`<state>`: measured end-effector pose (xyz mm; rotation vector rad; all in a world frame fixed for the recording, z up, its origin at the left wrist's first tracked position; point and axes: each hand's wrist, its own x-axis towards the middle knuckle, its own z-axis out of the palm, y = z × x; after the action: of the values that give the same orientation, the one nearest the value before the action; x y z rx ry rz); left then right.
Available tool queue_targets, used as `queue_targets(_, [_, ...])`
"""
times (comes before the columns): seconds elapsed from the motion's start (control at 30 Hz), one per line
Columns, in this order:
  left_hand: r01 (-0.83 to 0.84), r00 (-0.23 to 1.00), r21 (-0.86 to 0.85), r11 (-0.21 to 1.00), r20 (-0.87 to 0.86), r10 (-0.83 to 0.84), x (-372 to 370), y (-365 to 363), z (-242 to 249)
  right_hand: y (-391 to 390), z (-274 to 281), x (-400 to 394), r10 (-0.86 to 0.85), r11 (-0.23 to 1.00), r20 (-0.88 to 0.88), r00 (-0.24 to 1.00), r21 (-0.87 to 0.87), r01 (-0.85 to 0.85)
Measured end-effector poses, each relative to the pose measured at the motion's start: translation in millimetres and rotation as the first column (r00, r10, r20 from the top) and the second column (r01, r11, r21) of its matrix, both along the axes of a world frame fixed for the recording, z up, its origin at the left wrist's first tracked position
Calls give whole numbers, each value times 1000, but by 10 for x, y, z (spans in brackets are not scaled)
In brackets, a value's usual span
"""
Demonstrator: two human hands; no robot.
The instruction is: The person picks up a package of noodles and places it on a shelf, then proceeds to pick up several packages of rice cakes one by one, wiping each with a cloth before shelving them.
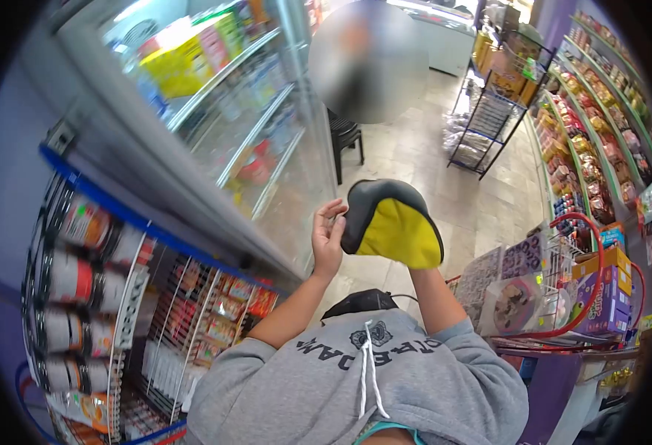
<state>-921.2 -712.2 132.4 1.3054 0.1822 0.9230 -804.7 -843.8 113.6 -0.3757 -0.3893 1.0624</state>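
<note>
A grey-and-yellow cloth (400,222), thick and folded over, is held up in front of my chest. It covers my right hand, which holds it from underneath; only my right forearm (437,297) shows below the yellow side. My left hand (327,236) is raised at the cloth's left grey edge, with loosely bent fingers apart. Whether the left fingertips touch the cloth cannot be made out. Just left of that hand stands a glass-fronted fridge (267,174) with drinks and boxes on its shelves.
A wire rack (122,297) with jars and packets is close on my left. To my right are a red-handled basket (600,274) and boxes on a purple counter (556,393). Ahead stand a black chair (347,137), a blurred person, a metal rack (489,119) and snack shelves (593,126).
</note>
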Motion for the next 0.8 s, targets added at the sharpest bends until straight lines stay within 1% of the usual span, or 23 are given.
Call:
queue_targets(0.03, [48, 999, -25, 999, -6, -48, 225, -85, 32, -69, 31, 171, -18, 1000, 11, 1000, 4, 18])
queue_targets(0.07, [93, 996, -50, 994, -14, -94, 435, -154, 49, -137, 44, 313, -51, 997, 10, 999, 50, 51])
queue_targets(0.13, [124, 992, -66, 990, -21, -126, 833, -222, -25, -266, 10, 530, -113, 984, -5, 994, 137, 112])
queue_targets(0.2, [189, 977, -71, 979, -82, -194, 1206, -243, -39, -330, -33, 776, -161, 962, -23, 987, 220, 162])
queue_targets(0.23, [215, 971, -102, 971, -87, -224, 1381, -233, -44, -320, -45, 937, -181, 948, -32, 983, 261, 183])
queue_targets(0.27, [219, 970, -103, 970, -84, -228, 1559, -196, -64, -279, -70, 1112, -185, 947, -29, 982, 260, 186])
queue_targets(0.33, [221, 964, -127, 967, -124, -236, 1899, -68, -144, -161, -195, 1461, -208, 924, -191, 959, 283, 257])
queue_targets(0.37, [199, 967, -101, 975, -138, -212, 2100, 24, -190, -104, -254, 1643, -254, 923, -162, 954, 255, 289])
queue_targets(0.43, [181, 970, -76, 981, -154, -190, 2504, 246, -265, 16, -330, 2072, -267, 921, -156, 951, 249, 299])
queue_targets(0.53, [156, 969, -45, 987, -187, -162, 3173, 640, -316, 268, -285, 2739, -290, 914, -128, 948, 258, 314])
queue_targets(0.6, [214, 932, -163, 963, -261, -252, 3692, 921, -243, 468, -183, 3209, -311, 904, -99, 945, 278, 326])
queue_targets(0.63, [218, 920, -200, 955, -286, -270, 3959, 1042, -210, 548, -162, 3456, -344, 896, -126, 930, 253, 366])
queue_targets(0.67, [223, 921, -199, 954, -277, -273, 4203, 1139, -163, 616, -124, 3661, -377, 887, -157, 913, 224, 404])
queue_targets(0.73, [311, 896, -153, 938, -282, -343, 4683, 1357, -71, 727, -45, 4063, -400, 875, -128, 908, 241, 420])
queue_targets(0.8, [326, 886, -168, 930, -290, -363, 5103, 1466, -10, 801, -33, 4404, -486, 840, -81, 870, 234, 490])
